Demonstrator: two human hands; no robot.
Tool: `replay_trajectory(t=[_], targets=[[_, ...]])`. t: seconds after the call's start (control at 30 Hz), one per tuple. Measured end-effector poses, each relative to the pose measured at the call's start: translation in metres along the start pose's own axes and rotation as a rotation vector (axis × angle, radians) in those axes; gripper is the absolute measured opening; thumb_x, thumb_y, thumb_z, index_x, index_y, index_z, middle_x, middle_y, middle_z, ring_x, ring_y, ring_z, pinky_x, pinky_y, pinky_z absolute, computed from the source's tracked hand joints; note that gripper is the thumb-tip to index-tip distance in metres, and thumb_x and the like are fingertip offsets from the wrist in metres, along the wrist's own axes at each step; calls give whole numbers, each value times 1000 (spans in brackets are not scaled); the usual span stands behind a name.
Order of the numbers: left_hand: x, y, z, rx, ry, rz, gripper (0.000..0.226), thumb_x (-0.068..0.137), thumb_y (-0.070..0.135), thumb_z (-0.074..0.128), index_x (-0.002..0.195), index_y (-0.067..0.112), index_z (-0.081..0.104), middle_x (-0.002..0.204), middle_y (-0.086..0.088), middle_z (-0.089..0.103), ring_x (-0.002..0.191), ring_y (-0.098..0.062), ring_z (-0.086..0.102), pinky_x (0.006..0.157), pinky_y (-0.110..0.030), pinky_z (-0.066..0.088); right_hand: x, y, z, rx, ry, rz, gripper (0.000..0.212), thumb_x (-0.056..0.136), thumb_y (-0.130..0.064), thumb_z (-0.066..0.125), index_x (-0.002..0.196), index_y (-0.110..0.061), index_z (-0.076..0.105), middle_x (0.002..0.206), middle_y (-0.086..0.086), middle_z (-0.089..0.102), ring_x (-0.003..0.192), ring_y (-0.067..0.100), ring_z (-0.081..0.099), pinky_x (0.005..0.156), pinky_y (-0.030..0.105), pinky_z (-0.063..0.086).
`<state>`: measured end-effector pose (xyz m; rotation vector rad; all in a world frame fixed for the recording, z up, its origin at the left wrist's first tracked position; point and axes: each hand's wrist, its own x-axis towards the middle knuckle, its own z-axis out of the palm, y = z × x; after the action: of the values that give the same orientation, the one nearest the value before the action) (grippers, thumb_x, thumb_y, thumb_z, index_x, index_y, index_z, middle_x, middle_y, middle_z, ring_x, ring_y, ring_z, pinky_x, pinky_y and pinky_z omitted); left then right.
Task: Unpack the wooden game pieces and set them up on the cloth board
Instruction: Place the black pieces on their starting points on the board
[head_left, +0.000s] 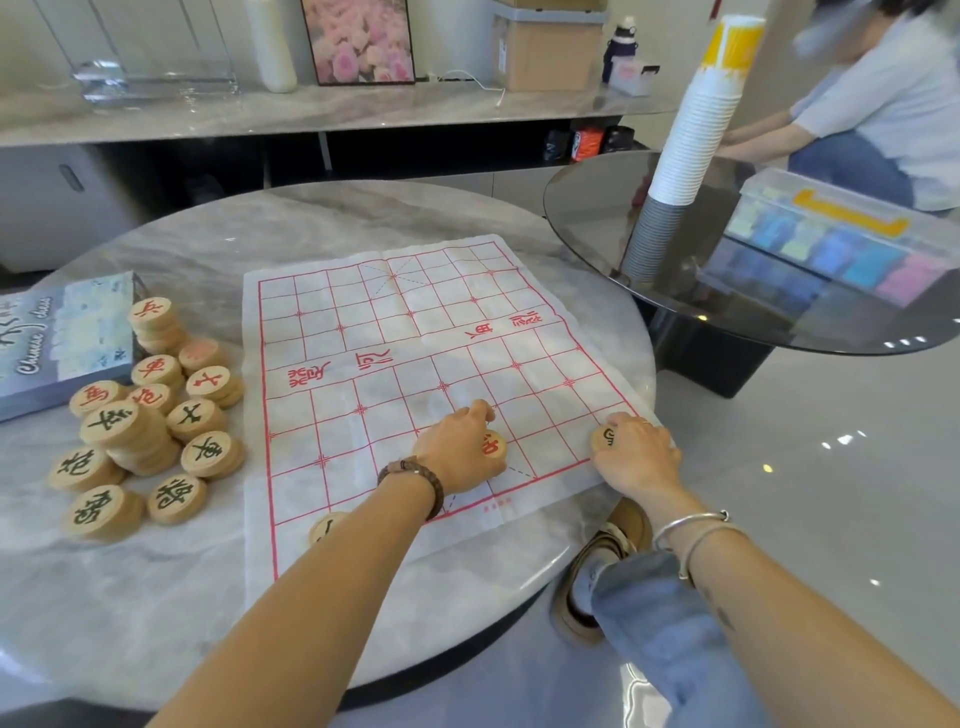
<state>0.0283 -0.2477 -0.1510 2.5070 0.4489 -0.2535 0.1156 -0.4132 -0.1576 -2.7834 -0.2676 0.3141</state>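
Observation:
A white cloth board (415, 332) with a red grid lies on the round marble table (182, 244). My left hand (460, 449) grips a red-marked wooden piece (494, 445) on the board's near edge. My right hand (636, 454) holds a black-marked wooden piece (605, 438) at the board's near right corner. Another wooden piece (324, 527) sits at the near left corner, partly hidden by my left forearm. Several wooden pieces (150, 415), some stacked, lie left of the board.
The blue game box (62, 338) lies at the table's left edge. A dark glass table (597, 218) to the right bears a tall stack of paper cups (685, 140) and a clear storage box (841, 239). A seated person (872, 104) is beyond it.

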Motion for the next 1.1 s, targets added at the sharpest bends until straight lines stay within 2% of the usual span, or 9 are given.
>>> replay_trajectory(t=[0.3,0.43,0.57,0.63,0.77,0.93,1.1], targets=[[0,-6,-5,6,37,-18,52,91,25,55,136,14,32,130,-7,49,113,-23,52,91,-27,45,3,-17,7,40,15,-48,38,94,-29,49,130,-17,47,131,7,52,124,28,42,106,44,32],[-3,-10,-8,35,62,-20,55,88,23,59,136,14,33,132,-7,43,118,-23,46,94,-27,44,0,-28,9,105,-15,-87,39,94,-31,48,131,-20,45,131,5,51,123,26,44,105,44,33],[-6,-15,-14,49,153,-84,54,83,17,65,130,12,39,130,-8,35,113,-23,47,90,-26,46,-15,-59,12,199,-132,-298,38,89,-30,51,126,-23,49,124,3,52,119,21,46,100,39,40],[-9,-22,-21,40,190,-133,50,84,15,63,128,9,40,130,-9,34,109,-25,50,86,-25,46,-25,-79,17,157,-203,-410,38,85,-28,55,122,-20,52,120,2,53,115,20,48,96,37,43],[-19,-49,-40,66,231,-220,47,87,19,59,130,11,42,132,-9,36,113,-28,50,91,-32,46,-52,-111,29,40,-377,-653,48,81,-18,61,125,-14,45,122,1,44,113,19,46,86,25,39],[-35,-82,-58,91,263,-328,47,87,21,59,130,12,43,133,-9,36,114,-30,51,90,-34,44,-79,-137,52,-205,-466,-940,41,82,-17,56,121,-11,45,121,9,45,112,25,41,86,31,39],[-46,-97,-66,91,268,-361,48,86,20,58,130,13,42,135,-9,35,113,-30,51,87,-34,45,-81,-147,62,-367,-409,-993,50,83,-19,55,129,-8,40,126,12,46,115,28,42,89,37,39]])
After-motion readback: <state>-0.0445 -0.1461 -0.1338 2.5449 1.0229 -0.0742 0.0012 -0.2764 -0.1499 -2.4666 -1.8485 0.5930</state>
